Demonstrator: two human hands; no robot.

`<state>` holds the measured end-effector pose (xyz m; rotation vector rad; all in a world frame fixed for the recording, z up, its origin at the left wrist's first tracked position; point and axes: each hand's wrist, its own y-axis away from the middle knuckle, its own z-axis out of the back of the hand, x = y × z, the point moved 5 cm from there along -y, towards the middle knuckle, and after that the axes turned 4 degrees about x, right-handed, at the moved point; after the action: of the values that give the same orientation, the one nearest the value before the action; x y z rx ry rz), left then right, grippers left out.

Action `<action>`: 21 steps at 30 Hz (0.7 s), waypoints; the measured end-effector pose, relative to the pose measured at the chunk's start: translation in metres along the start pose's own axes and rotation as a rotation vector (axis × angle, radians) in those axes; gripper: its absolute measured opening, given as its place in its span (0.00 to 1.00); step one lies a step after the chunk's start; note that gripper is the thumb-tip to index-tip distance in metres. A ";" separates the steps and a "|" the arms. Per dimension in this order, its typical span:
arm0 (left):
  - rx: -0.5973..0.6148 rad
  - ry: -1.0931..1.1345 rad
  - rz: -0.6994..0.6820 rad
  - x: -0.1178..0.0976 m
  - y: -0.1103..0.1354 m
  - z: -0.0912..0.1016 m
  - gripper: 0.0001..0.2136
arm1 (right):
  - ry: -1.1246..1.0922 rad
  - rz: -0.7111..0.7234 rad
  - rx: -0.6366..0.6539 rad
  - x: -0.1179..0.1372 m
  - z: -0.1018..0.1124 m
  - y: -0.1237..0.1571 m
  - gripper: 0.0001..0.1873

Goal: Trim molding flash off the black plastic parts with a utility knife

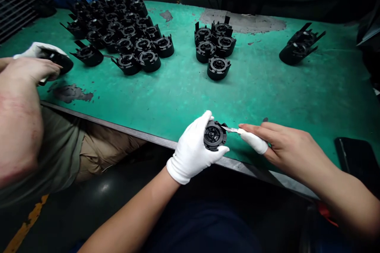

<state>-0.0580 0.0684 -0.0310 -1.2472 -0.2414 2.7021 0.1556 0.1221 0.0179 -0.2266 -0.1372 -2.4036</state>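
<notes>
My left hand [194,146], in a white glove, grips a round black plastic housing [214,135] near the table's front edge. The housing's ringed face is turned up toward me. In my right hand [279,140] is a small knife [230,129] with a thin metal blade, pointing left. Its tip is at the right rim of the housing; I cannot tell whether it touches. White wrapping covers my right thumb, and the other fingers are bare and curled round the handle, which is mostly hidden.
A green table [166,97] carries many similar black housings [127,43] at the back left, several [219,67] at the centre and a pair [298,49] at the right. A co-worker's hands [38,65] hold a dark part at left. A black phone-like object [356,156] lies at right.
</notes>
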 end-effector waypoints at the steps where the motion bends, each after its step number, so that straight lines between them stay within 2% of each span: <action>1: -0.003 -0.003 -0.002 0.000 0.000 0.000 0.46 | 0.036 0.018 -0.008 0.001 0.002 -0.003 0.22; 5: -0.014 -0.001 -0.016 0.000 0.000 0.000 0.45 | 0.136 0.096 -0.001 0.000 0.006 -0.013 0.22; 7: -0.011 0.001 -0.015 0.000 0.000 -0.001 0.43 | 0.171 0.119 0.032 -0.012 0.006 -0.018 0.22; 9: -0.009 0.003 -0.008 -0.001 0.000 -0.001 0.42 | 0.247 0.043 0.036 -0.038 0.009 -0.022 0.23; 12: 0.013 0.016 0.018 -0.002 0.000 0.003 0.42 | 0.359 -0.203 -0.015 -0.084 0.020 -0.022 0.21; 14: 0.094 0.044 0.010 -0.001 -0.003 0.008 0.46 | 0.312 -0.252 -0.052 -0.096 0.026 -0.017 0.20; 16: 0.252 0.099 -0.028 0.000 -0.006 0.015 0.47 | 0.168 -0.206 -0.054 -0.087 0.024 -0.013 0.20; 18: 0.383 0.139 -0.065 0.002 -0.008 0.024 0.43 | 0.001 -0.126 -0.010 -0.065 0.015 -0.008 0.19; 21: 0.398 0.146 -0.074 0.004 -0.008 0.036 0.36 | -0.155 -0.051 0.056 -0.030 0.001 -0.003 0.19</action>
<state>-0.0875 0.0745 -0.0096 -1.2709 0.2508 2.4194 0.1753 0.1440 0.0124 -0.3880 -0.2838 -2.4276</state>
